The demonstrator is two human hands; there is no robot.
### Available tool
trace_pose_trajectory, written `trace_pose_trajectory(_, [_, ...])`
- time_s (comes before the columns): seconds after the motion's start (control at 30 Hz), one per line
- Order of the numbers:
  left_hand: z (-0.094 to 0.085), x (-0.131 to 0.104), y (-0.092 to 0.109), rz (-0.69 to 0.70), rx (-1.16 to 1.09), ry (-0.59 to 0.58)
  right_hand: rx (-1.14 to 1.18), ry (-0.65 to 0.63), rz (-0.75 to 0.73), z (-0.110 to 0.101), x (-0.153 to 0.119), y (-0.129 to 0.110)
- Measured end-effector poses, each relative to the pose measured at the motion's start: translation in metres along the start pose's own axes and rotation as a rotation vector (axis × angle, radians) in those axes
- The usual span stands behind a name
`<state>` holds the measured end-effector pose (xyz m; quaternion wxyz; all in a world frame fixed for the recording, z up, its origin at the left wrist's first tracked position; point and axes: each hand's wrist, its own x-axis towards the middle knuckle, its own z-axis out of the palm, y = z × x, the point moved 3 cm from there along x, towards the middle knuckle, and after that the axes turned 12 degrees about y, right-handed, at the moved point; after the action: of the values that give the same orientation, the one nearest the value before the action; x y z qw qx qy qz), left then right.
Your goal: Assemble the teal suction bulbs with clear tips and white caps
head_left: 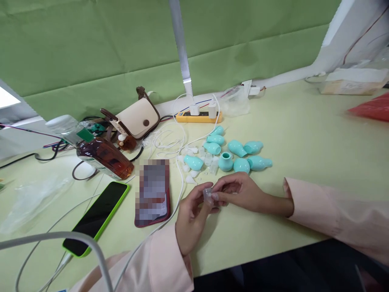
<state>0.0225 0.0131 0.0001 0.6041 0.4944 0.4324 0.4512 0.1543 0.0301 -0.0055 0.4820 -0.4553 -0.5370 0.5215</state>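
At the left of the pale yellow-green desk [291, 134] lies a crumpled, filmy plastic bag [35, 198]. Right of it, a clear, ridged bottle [105, 156] leans over, amber liquid in its lower part. A black-screened phone [97, 219] in a smooth lime-green case lies slantwise nearer the front edge. Toward the back edge slumps a cream, flap-fronted handbag [136, 117] with brown trim. The red-cased phone [153, 192] lies flat beside a looping white cable [181, 178].

Near the middle of the front edge, the left hand [193, 217] is angled up and inward, fingers curled, gripping a small, clear, hollow-looking piece [208, 196] against its thumb. Behind the hands are scattered frosted, translucent bits [209, 159] and glossy turquoise bulb-shaped shells [225, 162], several with round openings; one stands mouth up. Beyond them, along the back edge, sits a yellow power strip [199, 117] with white plugs.

The right hand [244, 194] reaches in from the right, wrist low, thumb and fingers closed on the clear piece. Near the back right corner are a cardboard box [352, 83] and something red [372, 108], blurred.
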Motion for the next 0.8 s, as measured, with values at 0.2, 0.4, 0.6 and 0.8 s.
trace_pose_trajectory(0.2, [0.0005,-0.0037,-0.0013,0.049,-0.012,-0.024,-0.066,0.011,-0.087,-0.0024,0.0,-0.0042])
trace_pose_trajectory(0.4, [0.0015,-0.0059,0.0,0.111,0.033,-0.038,-0.078,0.023,-0.067,-0.0031,-0.0003,-0.0047])
trace_pose_trajectory(0.6, [0.0008,-0.0086,0.0023,0.107,0.116,-0.032,-0.119,-0.076,-0.119,-0.0005,-0.0013,-0.0053])
trace_pose_trajectory(0.8, [0.0041,-0.0102,0.0035,0.146,0.075,-0.072,-0.09,-0.066,-0.17,-0.0024,-0.0006,-0.0052])
